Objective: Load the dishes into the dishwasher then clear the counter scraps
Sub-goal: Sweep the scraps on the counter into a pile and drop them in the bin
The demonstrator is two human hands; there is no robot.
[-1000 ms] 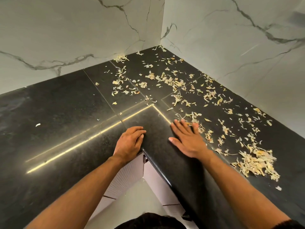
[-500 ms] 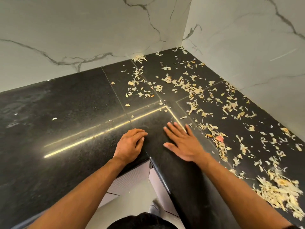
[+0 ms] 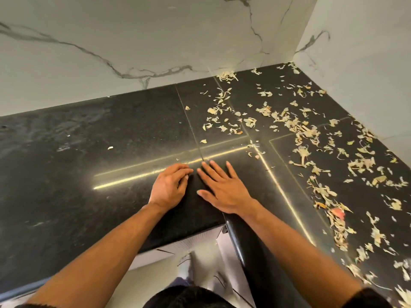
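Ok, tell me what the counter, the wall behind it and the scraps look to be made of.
Counter: looks like polished black granite or similar stone; fine speckle, glossy streaks of reflected light, straight seams between slabs.
Wall: white marble or marble-look tile; grey branching veins, smooth, faintly sheened face.
Scraps: thin, dry, papery flakes, pale tan with a few pinkish bits; possibly onion or garlic skins, but I cannot tell for certain.

Pale beige, papery vegetable-peel scraps (image 3: pixel 295 127) lie scattered flat on the black polished stone L-shaped counter (image 3: pixel 89 152). Densest band runs along the right-hand leg from the wall corner toward the near right edge, with one pinkish piece (image 3: pixel 338 211) among them. Smaller cluster sits left of the seam near the back wall. A few isolated flecks (image 3: pixel 110 148) lie well apart on the left leg.
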